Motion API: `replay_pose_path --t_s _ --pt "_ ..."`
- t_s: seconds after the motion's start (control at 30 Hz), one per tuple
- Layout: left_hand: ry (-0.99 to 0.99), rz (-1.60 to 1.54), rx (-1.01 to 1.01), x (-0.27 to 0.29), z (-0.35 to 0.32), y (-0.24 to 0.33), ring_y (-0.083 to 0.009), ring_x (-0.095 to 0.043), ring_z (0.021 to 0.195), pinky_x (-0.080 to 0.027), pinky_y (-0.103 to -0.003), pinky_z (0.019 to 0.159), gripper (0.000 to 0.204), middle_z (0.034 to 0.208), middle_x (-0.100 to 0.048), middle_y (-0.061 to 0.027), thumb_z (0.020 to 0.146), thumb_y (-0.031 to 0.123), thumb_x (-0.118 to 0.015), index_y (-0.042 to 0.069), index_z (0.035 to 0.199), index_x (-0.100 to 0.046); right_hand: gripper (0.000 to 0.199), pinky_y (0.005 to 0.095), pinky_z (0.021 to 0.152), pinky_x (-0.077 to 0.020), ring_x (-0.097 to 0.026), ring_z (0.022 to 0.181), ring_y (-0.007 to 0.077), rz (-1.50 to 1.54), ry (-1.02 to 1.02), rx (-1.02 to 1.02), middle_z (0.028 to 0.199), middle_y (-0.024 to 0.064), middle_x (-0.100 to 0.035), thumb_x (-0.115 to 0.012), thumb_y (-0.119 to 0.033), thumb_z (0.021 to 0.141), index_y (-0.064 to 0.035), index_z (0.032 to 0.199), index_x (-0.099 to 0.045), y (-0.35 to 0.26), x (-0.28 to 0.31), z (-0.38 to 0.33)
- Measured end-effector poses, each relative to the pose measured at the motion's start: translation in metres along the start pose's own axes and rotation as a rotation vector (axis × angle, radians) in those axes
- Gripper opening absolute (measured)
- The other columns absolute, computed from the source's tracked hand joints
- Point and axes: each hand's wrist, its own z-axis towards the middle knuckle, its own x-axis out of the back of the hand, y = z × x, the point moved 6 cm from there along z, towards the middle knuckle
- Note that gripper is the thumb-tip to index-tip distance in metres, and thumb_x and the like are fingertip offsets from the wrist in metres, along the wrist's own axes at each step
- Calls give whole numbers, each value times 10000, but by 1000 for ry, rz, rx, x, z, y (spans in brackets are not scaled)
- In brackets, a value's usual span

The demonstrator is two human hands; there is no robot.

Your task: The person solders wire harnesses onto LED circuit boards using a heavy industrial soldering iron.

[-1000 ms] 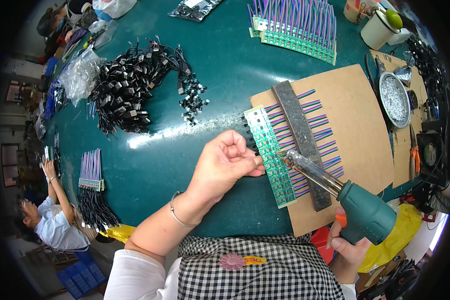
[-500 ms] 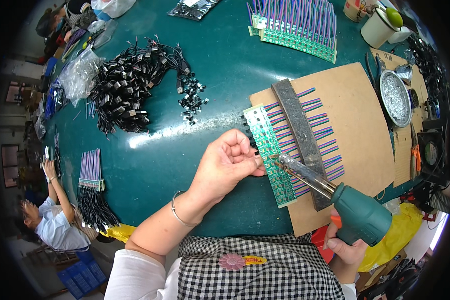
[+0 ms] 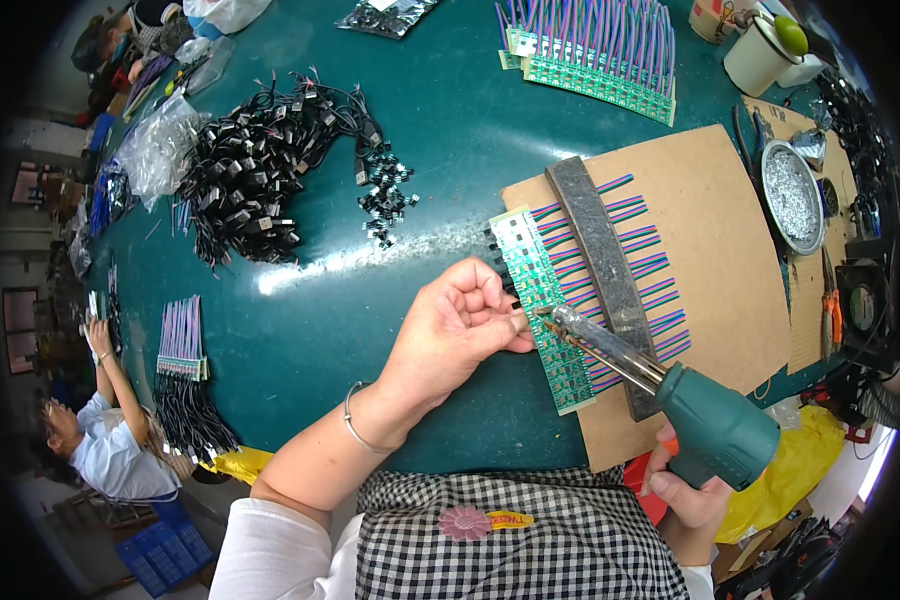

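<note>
My left hand (image 3: pixel 455 325) is closed in a pinch at the left edge of a green circuit board panel (image 3: pixel 568 372). A small black part shows at its fingertips; the rest of it is hidden. Similar black parts (image 3: pixel 499 252) stick out along the panel's upper left edge. My right hand (image 3: pixel 692 497) grips the handle of a green soldering gun (image 3: pixel 722 425), its tip resting at or just over the panel beside my left fingertips. Striped wires (image 3: pixel 642 235) run rightward from the panel, beneath a dark flat bar (image 3: pixel 602 250) lying across them.
Cardboard (image 3: pixel 715 210) lies under the work. Wired panels (image 3: pixel 600 85) lie at the far side, a heap of black USB cables (image 3: pixel 245 180) and small black parts (image 3: pixel 385 200) at left. A metal bowl (image 3: pixel 792 195) and orange-handled pliers (image 3: pixel 830 315) are at right. A co-worker (image 3: pixel 120 450) sits at far left.
Almost nothing differs. The soldering gun and its tip have shifted very slightly left; my left hand keeps its pinch at the panel's edge.
</note>
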Motion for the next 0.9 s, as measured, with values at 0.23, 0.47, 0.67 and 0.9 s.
replay_pose_path --t_s 0.23,0.47,0.67,0.9 --pt "9 -15 -16 1 0 -1 -154 -632 731 -566 -277 684 204 823 -571 -46 791 -80 -578 68 811 -439 499 283 451 -484 -532 506 176 -86 70 -82 650 123 -526 -672 1 667 86 1099 -438 3 -1 -1" --pt "9 -18 -10 1 0 -2 -156 -633 736 -567 -279 683 208 826 -577 -51 790 -75 -584 68 805 -434 576 277 442 -482 -526 491 174 -148 -4 -57 642 131 -533 -674 -12 672 102 1156 -383 7 4 -6" --pt "16 -8 -17 1 0 -2 -166 -638 735 -568 -281 680 212 824 -584 -58 786 -73 -589 68 805 -432 573 271 383 -484 -518 481 160 175 216 -64 897 200 -544 -687 -2 667 110 1128 -367 -13 -1 3" --pt "19 -13 -18 0 -1 0 -177 -642 741 -568 -280 676 215 844 -593 -68 786 -72 -591 68 814 -431 566 282 374 -487 -524 488 170 107 66 50 1040 225 -502 -683 26 667 109 1129 -367 -8 -2 3"
